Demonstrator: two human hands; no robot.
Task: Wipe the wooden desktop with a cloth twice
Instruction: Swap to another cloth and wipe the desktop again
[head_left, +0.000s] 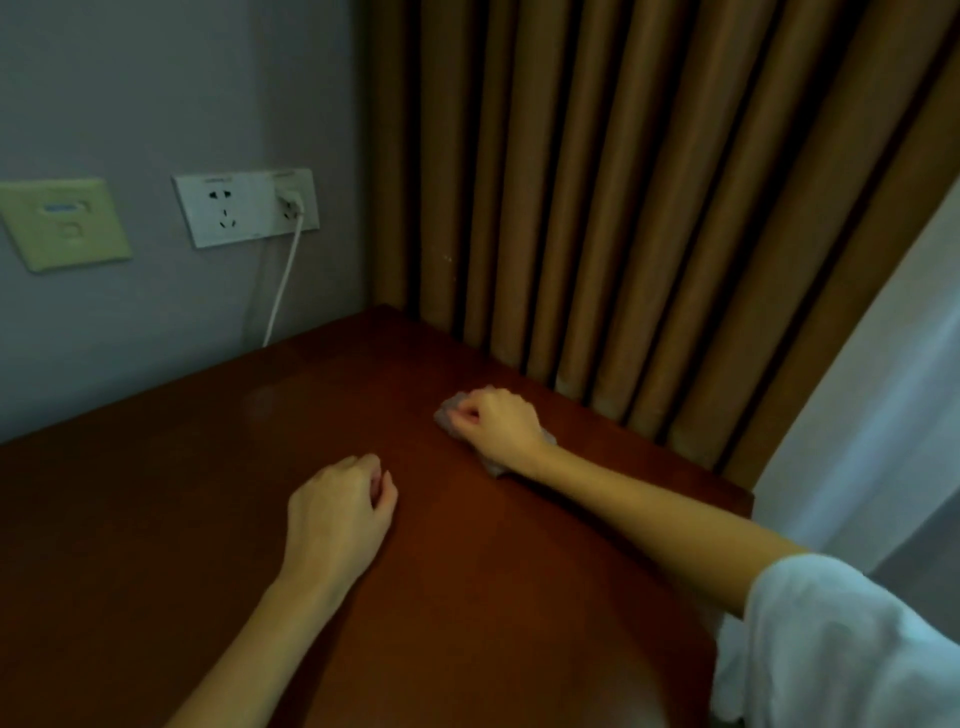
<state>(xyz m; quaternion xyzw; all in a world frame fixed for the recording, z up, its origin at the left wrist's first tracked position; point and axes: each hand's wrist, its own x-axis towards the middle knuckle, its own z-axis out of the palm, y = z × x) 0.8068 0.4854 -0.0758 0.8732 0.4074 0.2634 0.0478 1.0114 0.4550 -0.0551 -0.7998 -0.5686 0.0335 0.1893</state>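
A dark reddish-brown wooden desktop (208, 493) fills the lower part of the head view. My right hand (493, 423) lies on it toward the far right edge, fingers curled over a small greyish-pink cloth (447, 413) that peeks out in front of the knuckles and under the wrist. Most of the cloth is hidden beneath the hand. My left hand (337, 506) rests near the middle of the desktop with its fingers loosely curled and nothing in it.
Brown pleated curtains (623, 208) hang right behind the desk's far right edge. A grey wall on the left carries a white socket panel (244, 208) with a white cable (283, 280) dropping behind the desk, and a pale green plate (65, 223). White sheer fabric (872, 415) hangs at right.
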